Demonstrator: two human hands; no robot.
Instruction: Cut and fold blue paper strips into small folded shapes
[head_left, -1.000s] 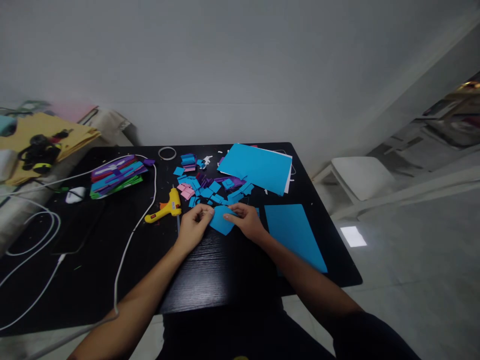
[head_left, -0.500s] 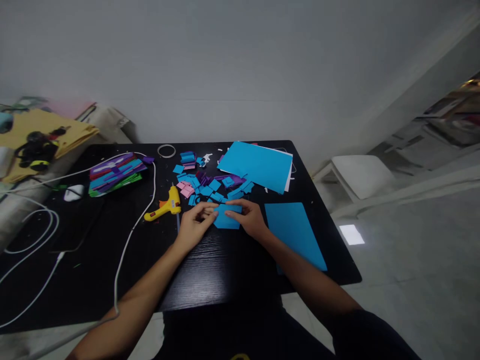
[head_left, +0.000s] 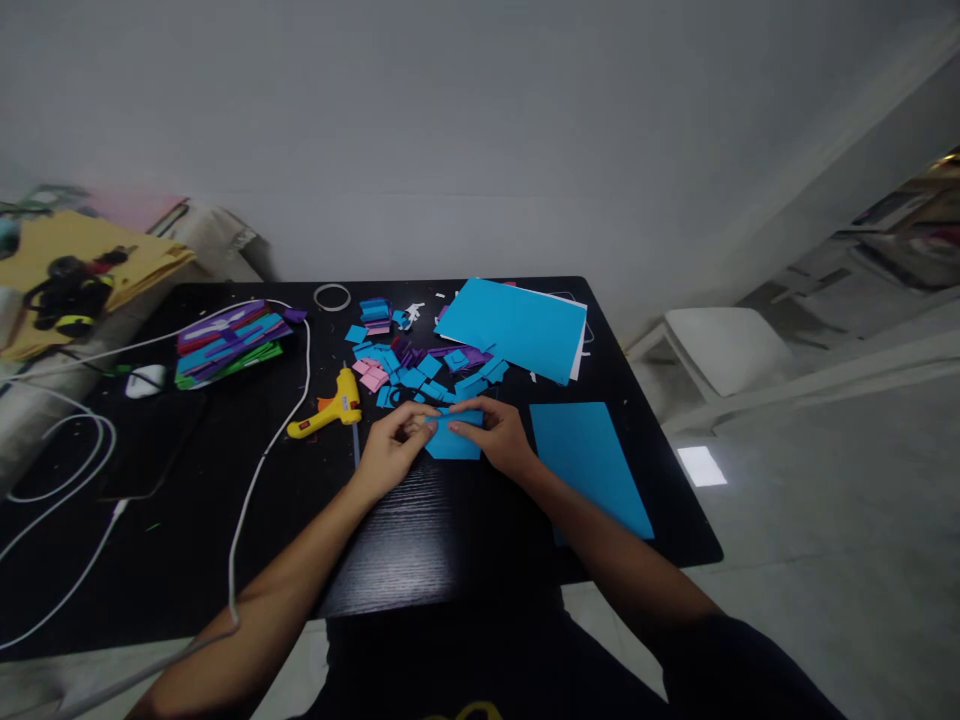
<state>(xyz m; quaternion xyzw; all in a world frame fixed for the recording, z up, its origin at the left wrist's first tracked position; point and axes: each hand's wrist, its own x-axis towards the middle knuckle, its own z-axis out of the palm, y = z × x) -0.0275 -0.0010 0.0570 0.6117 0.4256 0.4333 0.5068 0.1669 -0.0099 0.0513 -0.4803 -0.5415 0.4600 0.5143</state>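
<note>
Between my two hands is a small piece of blue paper (head_left: 454,443), close over the black table. My left hand (head_left: 395,441) pinches its left edge with thumb and fingers. At its upper right, my right hand (head_left: 499,434) grips it, thumb on the near face and fingers along the top edge. Just beyond my hands lies a heap of cut blue paper pieces (head_left: 412,379), mixed with pink paper pieces (head_left: 370,375) and purple strips. Left of my left hand rests a yellow glue gun (head_left: 327,408), with a glue stick below it.
Large blue sheets (head_left: 517,328) lie at the back right, and another blue sheet (head_left: 589,468) beside my right forearm. To the left are a bundle of coloured paper strips (head_left: 232,343), a white mouse (head_left: 145,381), a phone (head_left: 154,448) and a white cable (head_left: 255,480) crossing the table.
Both hands keep hold of the blue paper in nearly the same place. The whole view has shifted very slightly; nothing else has visibly moved.
</note>
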